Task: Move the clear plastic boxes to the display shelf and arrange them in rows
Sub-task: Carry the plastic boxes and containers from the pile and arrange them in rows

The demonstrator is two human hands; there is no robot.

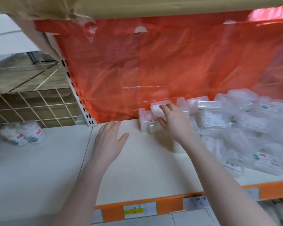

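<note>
Boxes (148, 121) of clear plastic stand at the back of the shelf (137, 168), pushed up against the orange sheet (153, 62) that hangs as its back wall; starting a row there likely leaves the whole front of the board free for further rows. Only a few stand in order so far, and the rest lie in a loose pile (245, 128) on the right side of the same shelf, tumbled over each other at all angles, some in clear bags, so most of the arranging seems yet to be done. The right hand (173, 121) reaches over the placed group, fingers curved across the top of one box and thumb low at its front face, which reads as a grip on that box for setting or squaring it beside its neighbours; blur keeps me from being sure how firmly it pinches. The left hand (109, 141) hovers or rests flat just left of the group, fingers straight and spread, holding nothing, perhaps ready to act as a stop so the row stays straight. Two small tubs (25, 135) sit on the next shelf to the left, well apart. Orange price strips (153, 207) with labels run along the front edge.
</note>
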